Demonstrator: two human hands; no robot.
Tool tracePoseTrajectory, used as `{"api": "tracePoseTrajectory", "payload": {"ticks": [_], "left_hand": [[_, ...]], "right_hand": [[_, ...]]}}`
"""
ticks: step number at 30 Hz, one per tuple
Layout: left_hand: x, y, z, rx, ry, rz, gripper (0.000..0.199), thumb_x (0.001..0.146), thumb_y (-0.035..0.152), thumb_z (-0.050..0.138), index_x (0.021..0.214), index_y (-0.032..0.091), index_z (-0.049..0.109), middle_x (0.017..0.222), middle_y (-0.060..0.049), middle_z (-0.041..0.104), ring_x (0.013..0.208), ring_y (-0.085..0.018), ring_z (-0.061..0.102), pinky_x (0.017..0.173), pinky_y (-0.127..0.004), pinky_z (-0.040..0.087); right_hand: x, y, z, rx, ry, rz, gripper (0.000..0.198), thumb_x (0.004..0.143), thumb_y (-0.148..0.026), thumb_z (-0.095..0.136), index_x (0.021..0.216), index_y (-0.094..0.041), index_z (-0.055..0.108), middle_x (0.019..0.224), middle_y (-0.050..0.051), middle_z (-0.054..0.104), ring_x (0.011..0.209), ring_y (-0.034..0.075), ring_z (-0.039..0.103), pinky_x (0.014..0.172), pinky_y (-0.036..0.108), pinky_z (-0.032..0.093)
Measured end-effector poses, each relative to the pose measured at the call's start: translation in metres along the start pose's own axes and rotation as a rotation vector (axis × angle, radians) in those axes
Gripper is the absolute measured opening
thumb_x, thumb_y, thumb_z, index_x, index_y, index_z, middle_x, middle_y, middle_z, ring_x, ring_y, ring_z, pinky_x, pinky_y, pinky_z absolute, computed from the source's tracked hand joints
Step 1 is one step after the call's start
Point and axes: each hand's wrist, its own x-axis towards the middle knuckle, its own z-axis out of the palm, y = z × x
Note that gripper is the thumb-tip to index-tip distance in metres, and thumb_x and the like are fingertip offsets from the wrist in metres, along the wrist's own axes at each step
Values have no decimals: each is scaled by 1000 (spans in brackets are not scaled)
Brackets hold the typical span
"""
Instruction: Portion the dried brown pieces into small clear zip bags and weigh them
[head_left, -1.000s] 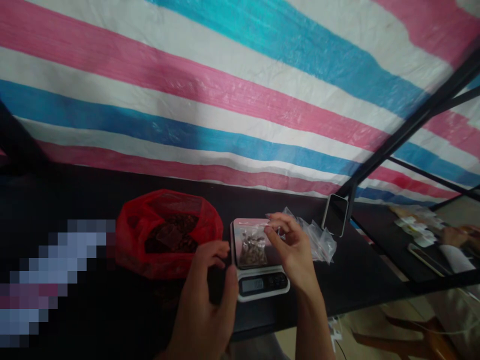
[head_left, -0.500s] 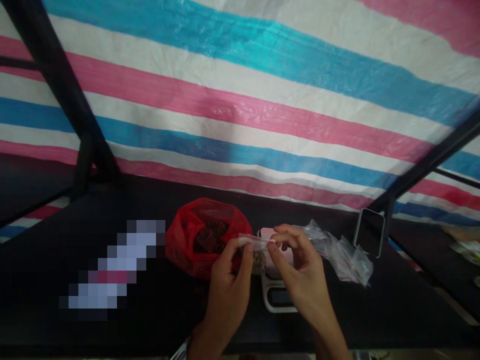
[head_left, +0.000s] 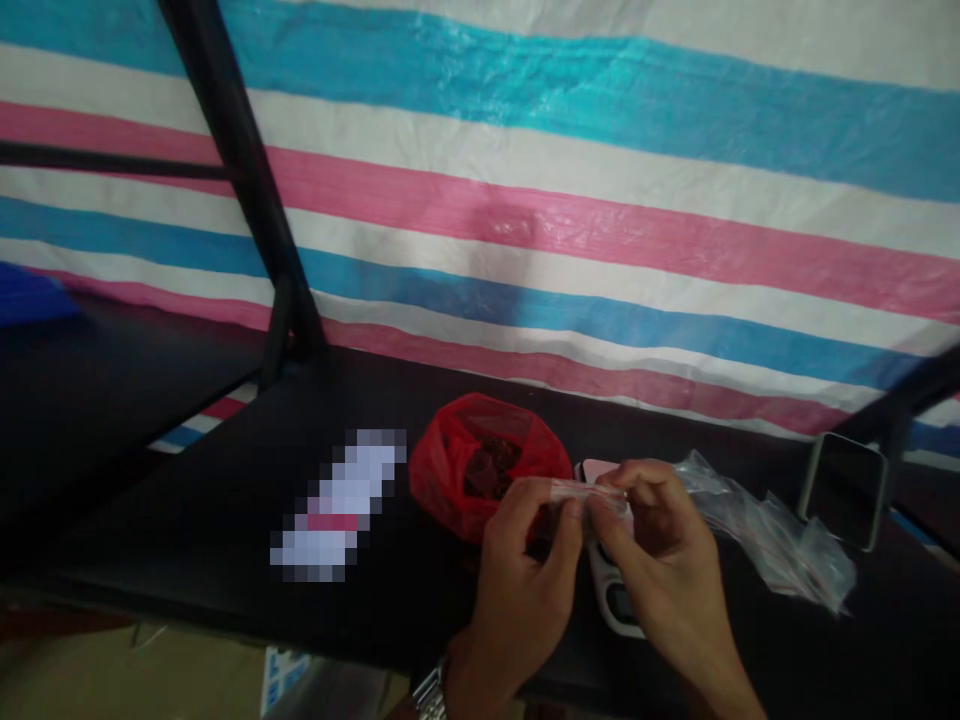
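Note:
Both hands pinch the top strip of a small clear zip bag [head_left: 576, 490]. My left hand [head_left: 529, 560] grips its left end between thumb and fingers. At the other end my right hand [head_left: 664, 550] has thumb and fingers closed on the strip. The lower part of the bag is mostly hidden behind the hands. Just behind my left hand stands an open red plastic bag [head_left: 442, 490] with dark brown, lumpy contents [head_left: 491, 465]. Under and behind my right hand a small white digital scale [head_left: 611, 600] is partly covered.
Several clear zip bags [head_left: 787, 545] lie in a heap on the black table [head_left: 360, 625], right of my hands. A phone-like device [head_left: 844, 490] leans upright at the far right. On the left is a blurred-out pale object [head_left: 337, 510]. Behind hangs a striped tarp [head_left: 570, 240] with a black frame post [head_left: 247, 170].
The view has swung to the left, so everything sits further right in the picture. My right thumb has slid along the strip toward my left thumb; both hands still hold the zip bag.

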Motion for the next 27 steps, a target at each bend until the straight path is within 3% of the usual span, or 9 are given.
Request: {"api": "tracePoseTrajectory", "payload": {"ticks": [2, 8, 11, 16, 21, 24, 27], "left_hand": [[0, 1, -4, -16, 1, -13, 13, 106, 28, 62, 101, 23, 73, 97, 1, 78, 91, -13, 73, 86, -21, 56], [4, 8, -17, -11, 50, 46, 12, 103, 23, 65, 95, 22, 74, 95, 0, 77, 91, -13, 73, 86, -23, 56], [5, 10, -26, -16, 54, 69, 12, 101, 20, 67, 91, 21, 75, 93, -1, 77, 90, -14, 72, 85, -24, 55], [6, 9, -42, -96, 84, 54, 15, 97, 18, 70, 84, 21, 76, 87, -1, 76, 88, -15, 71, 83, -25, 55], [4, 10, -50, -40, 87, -31, 21, 105, 27, 60, 92, 21, 75, 91, -3, 75, 86, -17, 71, 79, -28, 54], [2, 12, -53, 24, 90, 24, 23, 106, 22, 58, 90, 21, 75, 90, -3, 76, 87, -17, 71, 83, -30, 54], [2, 11, -57, 59, 111, 76, 23, 102, 14, 59, 86, 21, 73, 85, -3, 76, 84, -19, 70, 81, -33, 54]], "right_hand": [[0, 0, 4, 16, -10, -10, 14, 95, -26, 76, 100, -30, 64, 90, -4, 67, 85, 15, 65, 77, 25, 50], [0, 1, 12, -16, -82, -21, 19, 97, -27, 76, 113, -32, 68, 101, -2, 73, 95, 14, 67, 89, 21, 52], [-1, 0, 19, 29, -74, -23, 17, 97, -25, 77, 108, -33, 66, 91, -4, 69, 87, 12, 68, 83, 18, 55], [-2, -7, 36, -5, -107, -43, 20, 96, -25, 77, 113, -32, 69, 95, -3, 73, 89, 11, 73, 82, 15, 58], [-1, -12, 44, -22, -30, -124, 21, 89, -19, 82, 101, -31, 70, 87, -5, 75, 80, 10, 73, 78, 13, 58], [1, -13, 43, -42, -6, -125, 24, 86, -21, 86, 102, -30, 69, 80, -5, 75, 75, 12, 72, 78, 17, 59], [1, -15, 48, -88, -79, -88, 31, 86, -29, 87, 112, -30, 70, 79, -3, 74, 73, 16, 72, 72, 23, 60]]}}
